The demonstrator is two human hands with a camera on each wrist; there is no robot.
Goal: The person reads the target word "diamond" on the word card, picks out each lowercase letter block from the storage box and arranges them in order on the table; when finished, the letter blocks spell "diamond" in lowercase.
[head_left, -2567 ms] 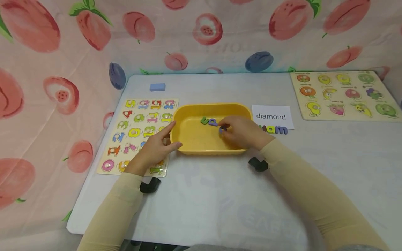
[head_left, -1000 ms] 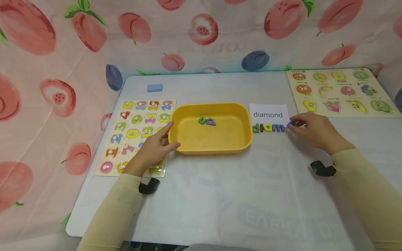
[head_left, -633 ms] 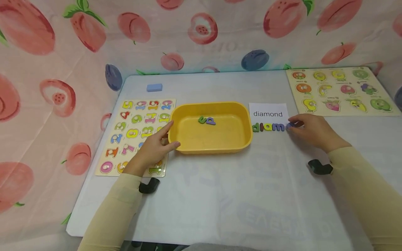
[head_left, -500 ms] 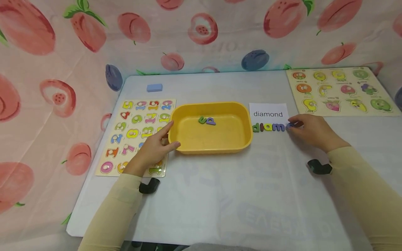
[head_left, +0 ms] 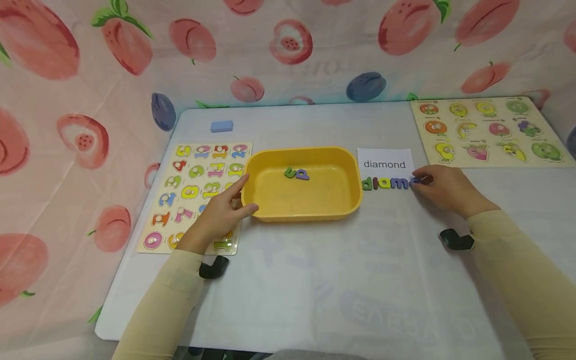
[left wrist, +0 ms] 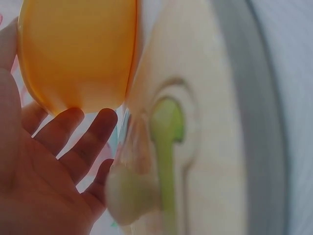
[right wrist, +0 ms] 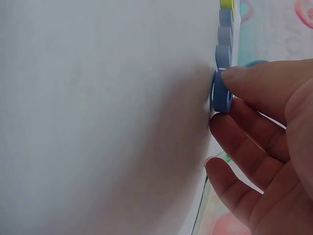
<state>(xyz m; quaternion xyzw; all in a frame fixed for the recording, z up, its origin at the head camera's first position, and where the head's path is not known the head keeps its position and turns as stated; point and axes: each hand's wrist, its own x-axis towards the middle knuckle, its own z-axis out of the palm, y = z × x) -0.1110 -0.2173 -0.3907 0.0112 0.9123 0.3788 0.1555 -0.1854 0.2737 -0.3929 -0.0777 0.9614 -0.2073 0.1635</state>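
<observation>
My right hand (head_left: 450,189) pinches a small rounded blue letter (head_left: 416,182) between thumb and fingers, at the right end of a row of letters. That row reads d, i, a, m, with the purple m (head_left: 399,183) nearest the pinched piece. In the right wrist view the blue letter (right wrist: 222,92) stands on edge close to its neighbour, thumb on top; its full shape is partly covered. My left hand (head_left: 220,212) rests against the left end of the yellow tray (head_left: 310,212), fingers fairly straight. Inside lie a green letter (head_left: 290,172) and a purple letter (head_left: 302,174).
A white card (head_left: 384,159) printed "diamond" lies just behind the letter row. Under the left hand is a number puzzle board (head_left: 180,172); a fruit puzzle board (head_left: 490,142) is at the back right. A blue block (head_left: 222,126) sits at the back left.
The right hand took the blue letter from the tray and carried it right to the row's end. Lately it has shifted only slightly left, toward the m. The left hand stays at the tray.
</observation>
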